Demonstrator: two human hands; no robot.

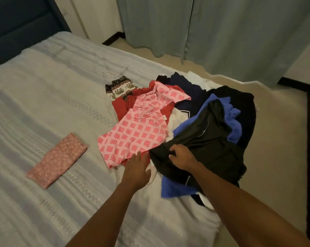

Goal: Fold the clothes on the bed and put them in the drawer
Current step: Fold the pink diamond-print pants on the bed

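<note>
- The right hand (181,157) grips a fold of the black zip garment (207,138), with its fingers (173,150) curled into the cloth.
- The left hand (137,168) holds nothing, fingers straight. It is blurred at the hem of the pink squared shirt (132,134), and contact is unclear.
- A blue garment (233,122) at 1 o'clock from the right hand is mostly buried under the black one.
- A folded pink cloth (58,161) lies on the bed (43,104), at 9 o'clock from the left hand.

Pink floral folded cloth (58,160); pink shirt (132,132) with red squares; black jacket (202,139); royal blue garment (232,123); red garment (120,107); pale grey bed (43,97) cover with zigzag stitching.
</note>
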